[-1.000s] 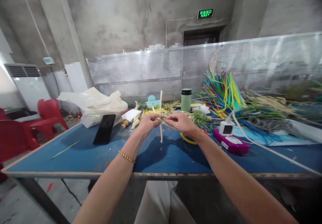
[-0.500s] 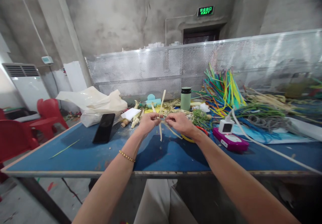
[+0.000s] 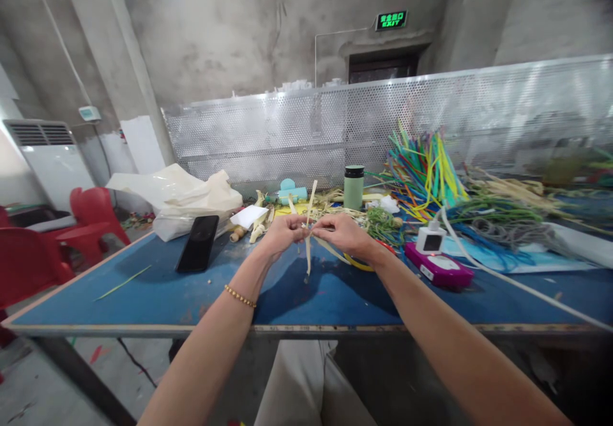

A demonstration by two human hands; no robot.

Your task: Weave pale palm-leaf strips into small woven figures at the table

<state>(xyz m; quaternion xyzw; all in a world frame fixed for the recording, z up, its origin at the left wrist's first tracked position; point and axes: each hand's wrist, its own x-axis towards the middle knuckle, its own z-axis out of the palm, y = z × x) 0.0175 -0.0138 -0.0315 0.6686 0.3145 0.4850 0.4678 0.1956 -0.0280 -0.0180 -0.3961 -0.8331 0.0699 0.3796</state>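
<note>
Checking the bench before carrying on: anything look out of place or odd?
A green strip lies alone on the table's left side, apart from the colourful strands heaped at back right. No spill stands out.

blue tabletop [image 3: 96, 308] | black phone [image 3: 198, 243] | pale plastic bag [image 3: 186, 199] | green strip [image 3: 123, 283] | purple box [image 3: 439, 270]

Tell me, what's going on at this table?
A person's left hand and right hand are close together above a blue table, pinching pale flat strips. One length runs roughly upright between them; another slants down beneath the right hand. A black smartphone lies to the left, and a green bottle with a black lid stands beyond.
</note>
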